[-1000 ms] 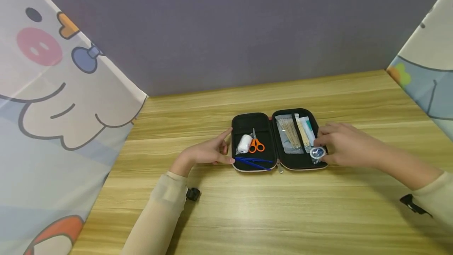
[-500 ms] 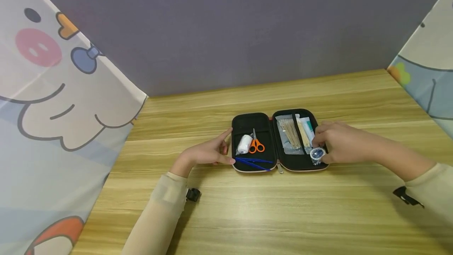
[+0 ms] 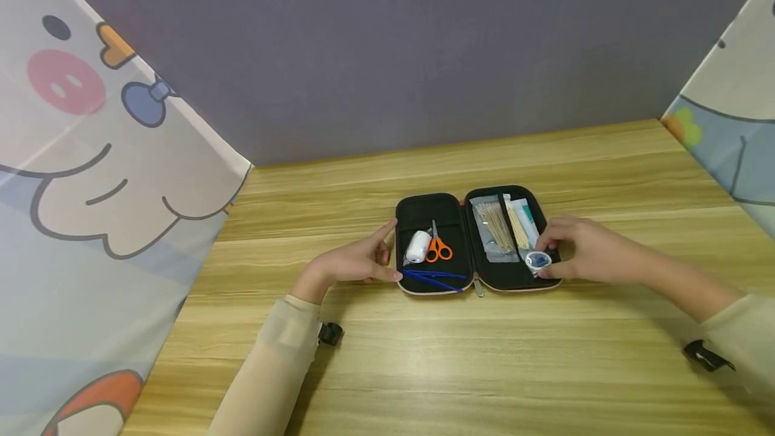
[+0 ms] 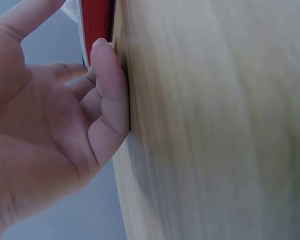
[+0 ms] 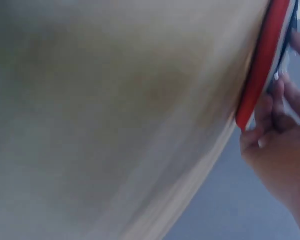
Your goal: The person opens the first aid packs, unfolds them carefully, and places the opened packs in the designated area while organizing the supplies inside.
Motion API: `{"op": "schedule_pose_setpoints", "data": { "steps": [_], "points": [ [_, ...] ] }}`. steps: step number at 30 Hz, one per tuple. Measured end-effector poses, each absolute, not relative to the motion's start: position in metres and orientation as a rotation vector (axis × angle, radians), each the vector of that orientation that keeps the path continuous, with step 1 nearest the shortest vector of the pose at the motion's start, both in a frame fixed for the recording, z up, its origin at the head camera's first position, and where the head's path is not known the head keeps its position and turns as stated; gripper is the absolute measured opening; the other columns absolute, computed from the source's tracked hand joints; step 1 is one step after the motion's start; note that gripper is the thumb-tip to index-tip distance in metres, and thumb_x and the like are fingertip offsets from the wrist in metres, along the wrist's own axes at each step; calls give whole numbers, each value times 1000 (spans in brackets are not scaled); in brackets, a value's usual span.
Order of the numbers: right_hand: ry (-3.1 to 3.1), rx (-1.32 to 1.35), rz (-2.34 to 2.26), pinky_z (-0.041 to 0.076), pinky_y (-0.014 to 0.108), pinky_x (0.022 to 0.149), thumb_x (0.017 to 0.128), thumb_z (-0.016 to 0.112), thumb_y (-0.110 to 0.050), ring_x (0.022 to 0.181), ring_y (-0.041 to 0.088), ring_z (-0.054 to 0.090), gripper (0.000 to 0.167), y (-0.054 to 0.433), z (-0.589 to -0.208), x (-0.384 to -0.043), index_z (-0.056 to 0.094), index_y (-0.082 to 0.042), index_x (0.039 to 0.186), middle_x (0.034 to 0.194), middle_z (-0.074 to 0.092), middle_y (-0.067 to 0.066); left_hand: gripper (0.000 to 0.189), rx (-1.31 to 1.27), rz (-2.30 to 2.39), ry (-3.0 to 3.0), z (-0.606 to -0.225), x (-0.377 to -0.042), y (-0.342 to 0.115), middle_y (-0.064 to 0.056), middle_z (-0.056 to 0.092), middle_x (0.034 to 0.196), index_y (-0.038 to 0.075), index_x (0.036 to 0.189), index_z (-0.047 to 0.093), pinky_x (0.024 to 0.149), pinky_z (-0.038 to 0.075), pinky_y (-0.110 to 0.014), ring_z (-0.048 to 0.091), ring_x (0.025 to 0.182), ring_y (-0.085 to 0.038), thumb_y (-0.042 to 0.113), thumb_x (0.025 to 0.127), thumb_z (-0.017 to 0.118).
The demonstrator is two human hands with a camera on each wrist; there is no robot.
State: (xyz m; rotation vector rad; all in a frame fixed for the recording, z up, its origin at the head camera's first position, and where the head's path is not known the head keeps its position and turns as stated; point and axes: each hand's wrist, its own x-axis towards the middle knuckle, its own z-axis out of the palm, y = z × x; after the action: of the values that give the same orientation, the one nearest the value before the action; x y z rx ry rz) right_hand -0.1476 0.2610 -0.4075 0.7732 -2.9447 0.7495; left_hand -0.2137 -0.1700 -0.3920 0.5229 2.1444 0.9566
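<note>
An unfolded zip case point(image 3: 430, 208), black inside and red outside, lies on the table. My right hand point(image 3: 584, 252) pinches a small roll of tape point(image 3: 537, 260) in clear wrap, white-rimmed with a blue centre, between thumb and fingers over the right half's near corner. My left hand point(image 3: 354, 261) touches the left half's outer edge with a straight thumb and index finger; its other fingers are bent against the table. A white bandage roll point(image 3: 418, 247), orange-handled scissors point(image 3: 438, 246) and blue plastic tweezers point(image 3: 431, 279) lie in the left half.
Under a black strap in the right half sit a bag of cotton swabs point(image 3: 495, 227) and a white-and-green packet point(image 3: 525, 217). The zip pull point(image 3: 479, 288) hangs at the near hinge. A grey partition point(image 3: 448, 52) rises behind the wooden table point(image 3: 424, 375).
My right hand has shifted the tape roll slightly left, nearer the strap, and its fingers show more spread around it. The left hand and case stay in place.
</note>
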Motion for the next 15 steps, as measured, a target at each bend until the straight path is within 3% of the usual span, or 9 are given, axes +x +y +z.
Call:
{"op": "schedule_pose_setpoints", "data": {
  "steps": [7, 15],
  "points": [
    [-2993, 683, 708, 47, 28, 73, 76, 96, -38, 85, 9, 51, 33, 251, -409, -144, 71, -22, 91, 92, 61, -10, 117, 532, 948, 2159, -390, -213, -170, -7, 46, 108, 28, 172, -9, 64, 44, -26, 41, 71, -14, 27, 97, 81],
    [-2948, 905, 856, 45, 25, 74, 77, 96, -36, 86, 2, 48, 30, 266, -413, -152, 71, -30, 92, 90, 56, -15, 117, 519, 953, 2146, -391, -214, -168, -6, 47, 106, 28, 173, -7, 63, 42, -25, 40, 70, -14, 26, 96, 81]
  ]
}}
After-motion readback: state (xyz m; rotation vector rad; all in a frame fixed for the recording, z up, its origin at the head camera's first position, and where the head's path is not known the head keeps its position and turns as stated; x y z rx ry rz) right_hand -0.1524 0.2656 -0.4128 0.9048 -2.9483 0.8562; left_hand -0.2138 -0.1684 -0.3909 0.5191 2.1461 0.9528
